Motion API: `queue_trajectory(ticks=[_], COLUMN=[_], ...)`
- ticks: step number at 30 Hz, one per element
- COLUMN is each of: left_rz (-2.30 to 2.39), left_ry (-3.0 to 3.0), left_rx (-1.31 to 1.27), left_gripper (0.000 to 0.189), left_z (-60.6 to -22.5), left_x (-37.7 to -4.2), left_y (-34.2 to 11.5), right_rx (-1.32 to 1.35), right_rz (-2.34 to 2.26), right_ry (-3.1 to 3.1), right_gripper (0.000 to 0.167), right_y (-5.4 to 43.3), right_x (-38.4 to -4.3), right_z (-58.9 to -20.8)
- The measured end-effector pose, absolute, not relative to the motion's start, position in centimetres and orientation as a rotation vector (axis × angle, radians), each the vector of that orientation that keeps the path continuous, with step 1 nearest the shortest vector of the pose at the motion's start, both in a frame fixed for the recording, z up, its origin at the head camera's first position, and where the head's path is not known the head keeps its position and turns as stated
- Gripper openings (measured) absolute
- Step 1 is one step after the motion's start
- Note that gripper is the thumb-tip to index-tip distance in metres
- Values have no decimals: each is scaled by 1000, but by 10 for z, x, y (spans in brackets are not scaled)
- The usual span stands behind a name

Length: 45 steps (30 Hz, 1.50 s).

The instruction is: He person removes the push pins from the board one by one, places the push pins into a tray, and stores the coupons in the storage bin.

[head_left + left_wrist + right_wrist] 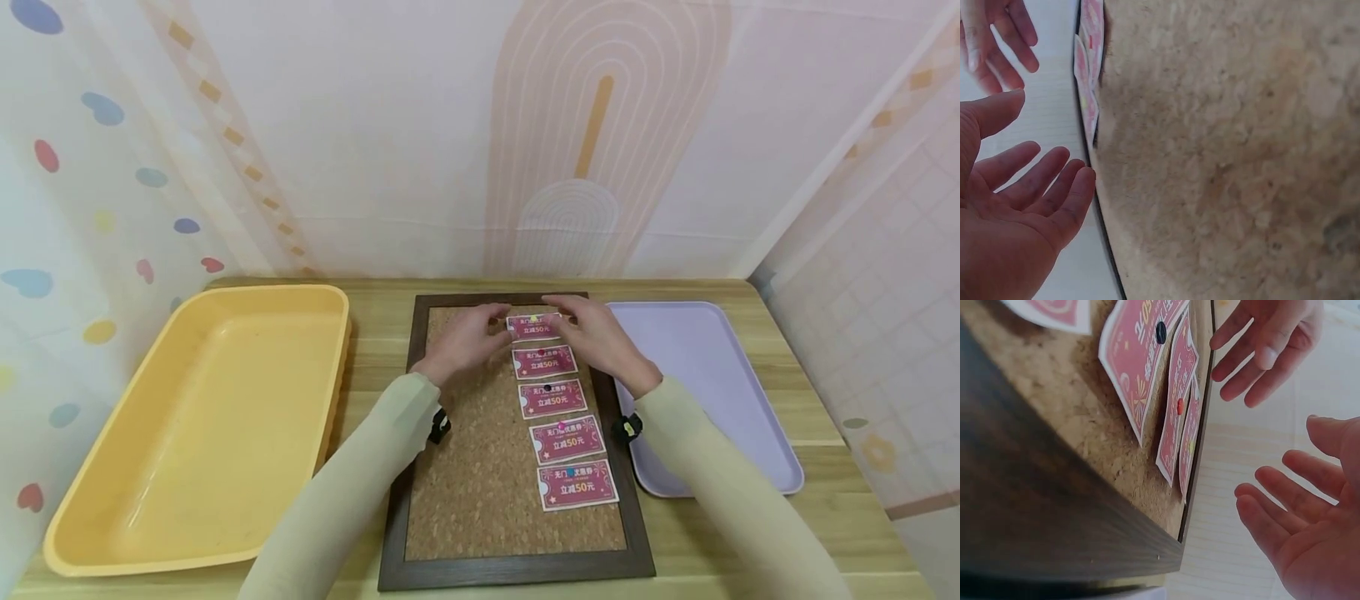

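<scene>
A dark-framed cork board (472, 508) lies on the table with several pink coupons in a column along its right side. Each coupon bears a coloured pushpin: yellow on the farthest coupon (534, 329), then red, a black pushpin (1160, 332), pink, and a blue pushpin (570, 472) on the nearest. My left hand (467, 340) hovers over the board just left of the farthest coupon, fingers relaxed and holding nothing. To that coupon's right, my right hand (600, 337) is held above the frame, fingers loosely spread and nothing between them. The wrist views show both palms facing each other.
A deep yellow tray (339, 333) stands left of the board, and a flat lilac tray (705, 367) lies to its right, beneath my right forearm. Behind the wooden table (375, 333) hangs a patterned curtain (375, 125).
</scene>
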State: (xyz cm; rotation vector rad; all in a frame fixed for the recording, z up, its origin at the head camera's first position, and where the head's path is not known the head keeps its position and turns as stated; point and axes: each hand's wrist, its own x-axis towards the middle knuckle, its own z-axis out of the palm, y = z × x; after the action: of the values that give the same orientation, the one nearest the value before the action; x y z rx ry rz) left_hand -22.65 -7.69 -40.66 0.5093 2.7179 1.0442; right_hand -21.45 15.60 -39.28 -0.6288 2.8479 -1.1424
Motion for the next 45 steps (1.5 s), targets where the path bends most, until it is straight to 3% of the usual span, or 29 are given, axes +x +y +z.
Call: queue_trajectory(ticks=[45], left_rz=[800], left_ry=[2773], left_rx=[475], left_gripper=[44], left_z=[-423], left_x=[-242], left_y=[-55], right_rx=[-596], right_rz=[-787], right_ry=[2714], right_gripper=[26], right_y=[147], right_x=[-263], right_z=[-406])
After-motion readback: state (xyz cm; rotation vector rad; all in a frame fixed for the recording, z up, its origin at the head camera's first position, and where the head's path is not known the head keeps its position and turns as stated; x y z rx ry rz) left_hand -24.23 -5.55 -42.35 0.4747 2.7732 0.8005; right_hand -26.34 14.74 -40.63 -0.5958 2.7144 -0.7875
